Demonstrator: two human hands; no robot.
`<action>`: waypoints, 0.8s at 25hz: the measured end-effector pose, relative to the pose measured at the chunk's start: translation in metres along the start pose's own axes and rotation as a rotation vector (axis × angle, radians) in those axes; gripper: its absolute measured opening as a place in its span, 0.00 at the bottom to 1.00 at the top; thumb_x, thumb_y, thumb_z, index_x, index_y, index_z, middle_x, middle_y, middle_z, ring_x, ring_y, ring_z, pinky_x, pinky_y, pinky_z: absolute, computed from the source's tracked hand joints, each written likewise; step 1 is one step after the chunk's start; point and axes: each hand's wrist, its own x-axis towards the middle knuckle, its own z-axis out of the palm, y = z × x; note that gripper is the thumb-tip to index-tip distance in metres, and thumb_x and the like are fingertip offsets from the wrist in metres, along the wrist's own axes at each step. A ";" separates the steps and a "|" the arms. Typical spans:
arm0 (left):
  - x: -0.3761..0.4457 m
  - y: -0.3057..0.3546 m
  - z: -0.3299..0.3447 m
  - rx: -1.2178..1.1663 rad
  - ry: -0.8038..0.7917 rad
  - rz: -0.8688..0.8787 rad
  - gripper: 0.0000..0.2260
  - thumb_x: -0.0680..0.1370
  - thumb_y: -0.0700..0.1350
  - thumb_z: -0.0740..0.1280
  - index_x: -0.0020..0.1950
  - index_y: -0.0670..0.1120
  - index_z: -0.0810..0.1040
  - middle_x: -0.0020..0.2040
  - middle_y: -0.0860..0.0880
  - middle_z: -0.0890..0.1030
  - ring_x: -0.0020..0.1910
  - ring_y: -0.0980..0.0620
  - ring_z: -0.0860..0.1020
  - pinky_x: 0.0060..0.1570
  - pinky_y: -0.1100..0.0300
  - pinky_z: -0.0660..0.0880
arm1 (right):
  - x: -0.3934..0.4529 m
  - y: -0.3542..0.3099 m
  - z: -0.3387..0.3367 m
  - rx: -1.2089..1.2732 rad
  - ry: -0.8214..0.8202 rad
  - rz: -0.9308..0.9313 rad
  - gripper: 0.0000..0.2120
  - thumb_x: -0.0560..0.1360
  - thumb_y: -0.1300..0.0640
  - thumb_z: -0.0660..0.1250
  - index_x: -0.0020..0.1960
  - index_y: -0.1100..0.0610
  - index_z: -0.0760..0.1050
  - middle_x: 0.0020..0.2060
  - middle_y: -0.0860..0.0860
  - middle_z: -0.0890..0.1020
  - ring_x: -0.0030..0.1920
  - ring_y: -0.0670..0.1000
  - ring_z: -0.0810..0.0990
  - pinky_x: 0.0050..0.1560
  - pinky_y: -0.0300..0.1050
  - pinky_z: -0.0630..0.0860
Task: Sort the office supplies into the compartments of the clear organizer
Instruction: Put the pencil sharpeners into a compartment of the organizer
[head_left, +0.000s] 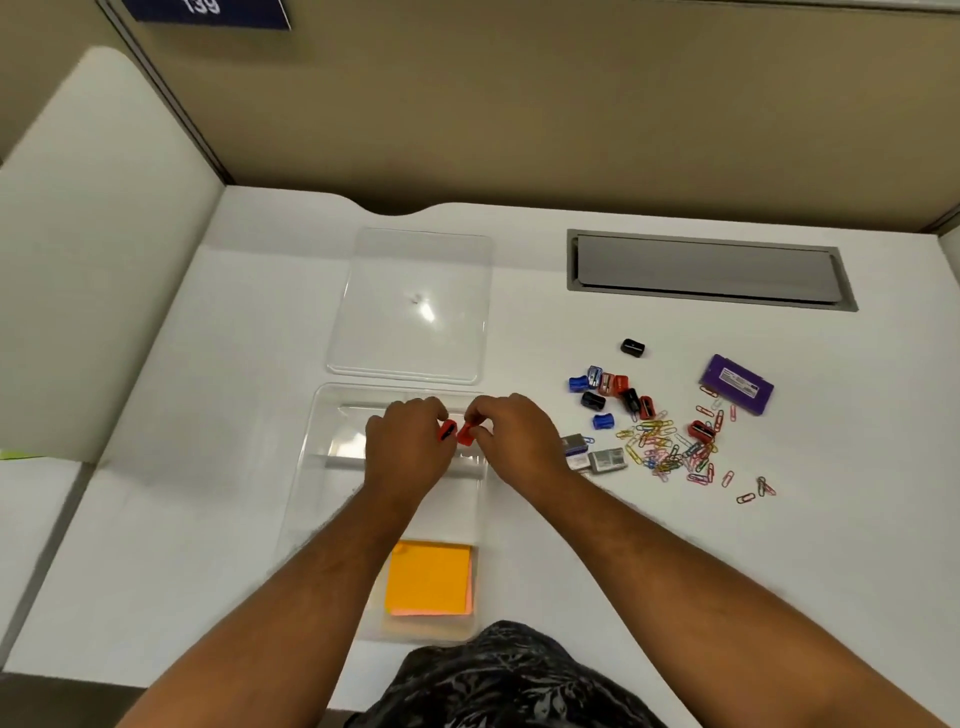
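Note:
The clear organizer (322, 415) lies in front of me on the white desk. Both hands hover over its far compartments. My left hand (408, 449) pinches a red pencil sharpener (447, 431). My right hand (514, 434) pinches a second red sharpener (466, 435), close beside the first. An orange sticky-note pad (428, 577) sits in the organizer's near compartment. To the right lie several red, blue and black sharpeners (613, 392), a heap of coloured paper clips (670, 449), staple boxes (597, 457) and a purple box (736, 383).
The organizer's clear lid (415, 306) lies flat just beyond it. A single black sharpener (632, 347) sits apart, further back. A grey cable hatch (709, 270) is set into the desk at the back right. Partition walls close the desk at back and left.

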 end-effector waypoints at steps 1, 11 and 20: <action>0.002 -0.002 0.001 0.021 0.000 0.008 0.12 0.78 0.58 0.67 0.57 0.54 0.81 0.49 0.54 0.84 0.51 0.50 0.80 0.53 0.51 0.74 | 0.004 -0.004 0.004 -0.035 -0.025 0.000 0.06 0.78 0.52 0.70 0.53 0.45 0.84 0.45 0.51 0.83 0.49 0.53 0.80 0.47 0.48 0.77; 0.008 0.011 0.004 -0.080 0.079 0.067 0.12 0.75 0.56 0.70 0.56 0.53 0.81 0.51 0.55 0.83 0.53 0.50 0.79 0.53 0.49 0.73 | -0.003 0.025 -0.020 0.112 0.192 0.013 0.09 0.78 0.57 0.73 0.57 0.49 0.83 0.54 0.45 0.83 0.50 0.43 0.76 0.53 0.40 0.74; 0.038 0.116 0.041 -0.127 -0.019 0.289 0.15 0.76 0.49 0.70 0.62 0.52 0.79 0.59 0.53 0.80 0.58 0.49 0.76 0.56 0.53 0.72 | -0.024 0.131 -0.073 0.091 0.294 0.330 0.11 0.77 0.56 0.75 0.58 0.49 0.81 0.51 0.43 0.81 0.53 0.47 0.80 0.54 0.45 0.80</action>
